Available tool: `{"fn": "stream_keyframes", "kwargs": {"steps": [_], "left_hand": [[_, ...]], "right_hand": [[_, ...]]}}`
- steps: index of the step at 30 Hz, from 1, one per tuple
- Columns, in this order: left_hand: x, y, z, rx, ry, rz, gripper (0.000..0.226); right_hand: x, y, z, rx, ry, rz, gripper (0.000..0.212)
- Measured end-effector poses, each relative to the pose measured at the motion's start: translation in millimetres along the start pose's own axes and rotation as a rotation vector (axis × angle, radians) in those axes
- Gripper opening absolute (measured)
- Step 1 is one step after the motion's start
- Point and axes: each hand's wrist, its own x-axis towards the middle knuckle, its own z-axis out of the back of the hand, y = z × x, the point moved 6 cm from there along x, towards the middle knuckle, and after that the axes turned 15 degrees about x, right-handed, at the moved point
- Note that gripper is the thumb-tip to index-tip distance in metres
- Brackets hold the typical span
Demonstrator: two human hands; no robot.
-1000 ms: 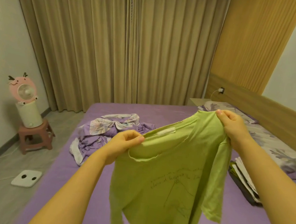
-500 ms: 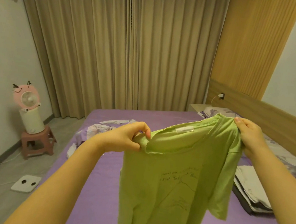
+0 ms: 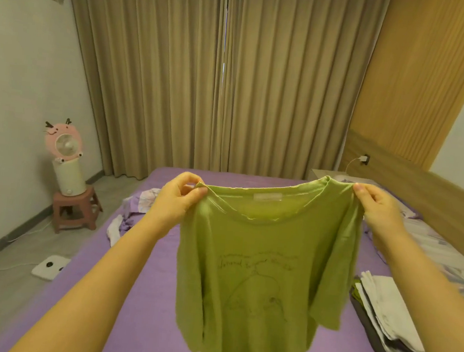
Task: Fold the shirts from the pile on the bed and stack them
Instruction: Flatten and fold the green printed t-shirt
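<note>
A light green T-shirt [image 3: 260, 279] with a faint dark line drawing hangs in the air above the purple bed [image 3: 138, 295], its neck opening and white label facing me. My left hand [image 3: 178, 199] pinches the shirt's left shoulder. My right hand [image 3: 379, 208] pinches its right shoulder, so the shirt is stretched wide between them. A stack of folded shirts [image 3: 387, 318], white on top of dark ones, lies on the bed at the right. Behind my left arm a crumpled purple and white heap of cloth [image 3: 132, 211] is partly hidden.
A wooden headboard [image 3: 422, 207] runs along the right, with patterned bedding [image 3: 435, 248] below it. Beige curtains [image 3: 221, 74] fill the far wall. On the floor at the left stand a pink fan on a small stool [image 3: 66, 170] and a white scale [image 3: 49, 267].
Both hands have risen and drawn apart, pulling the green shirt from a bunched, slanted hang into a wide, level spread. My view has tilted up a little.
</note>
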Motion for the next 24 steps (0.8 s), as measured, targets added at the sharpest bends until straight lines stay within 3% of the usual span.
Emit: {"fn": "stream_keyframes", "kwargs": {"steps": [4,7,11,14,17,19,21,22,24], "left_hand": [[8.0,-25.0,4.7,0.274,-0.144,-0.151,0.006],[16.5,-36.3,13.6,0.362,-0.156,-0.142,0.009],[21.6,-45.2,24.4,0.438,-0.056,-0.099,0.017],[18.2,-50.3,28.5,0.355,0.117,-0.079,0.020],[9.8,-48.3,29.9,0.244,0.427,-0.004,0.025],[7.3,-45.6,31.3,0.352,0.525,0.019,0.022],[11.4,-42.3,34.9,0.684,0.433,0.019,0.014],[15.6,-40.5,38.1,0.840,0.340,0.018,0.021],[18.1,-37.8,42.6,0.927,0.194,0.021,0.021]], "right_hand": [[10.0,8.2,-3.0,-0.027,-0.011,0.054,0.033],[8.4,11.7,-9.3,-0.060,0.084,0.045,0.035],[-6.3,11.0,-18.8,-0.126,0.347,-0.018,0.010],[-10.1,1.1,-14.4,-0.204,0.449,-0.076,0.012],[-4.4,2.5,-3.7,-0.324,0.374,-0.001,0.014],[-0.9,9.2,-0.5,-0.433,0.313,0.118,0.014],[-1.4,15.5,-1.2,-0.533,0.239,0.223,0.014],[-2.3,18.2,-2.9,-0.571,0.200,0.257,0.015],[-4.9,22.3,-6.7,-0.579,0.132,0.298,0.017]]}}
